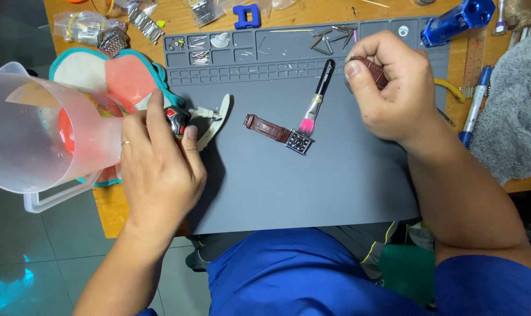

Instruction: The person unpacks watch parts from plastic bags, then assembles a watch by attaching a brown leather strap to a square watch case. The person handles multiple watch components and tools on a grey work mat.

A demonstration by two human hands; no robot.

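Grey silicone covers most of the bench: a work mat with small parts trays along its far edge, lying on a wooden table. Off the mat's left side a clear plastic jug looms close to the camera, with a teal-edged pad beneath it. The left hand rests at the mat's left border, thumb and fingers pinched around a small red and black tool, its tip toward a pale plastic holder lying just beside the fingertips. The right hand hangs over the upper right of the mat, curled shut on a loose piece of brown leather strap that pokes out between thumb and forefinger. Between the two hands, well apart from each, lies a wristwatch with a square metal case and one brown strap half attached, flat on the mat's middle. A black-handled brush with pink bristles lies slanted just above it, the bristles touching the watch case and the handle end near the right thumb. A blue metal tool sits at the table's far right corner, and a grey cloth lies beyond the right wrist.
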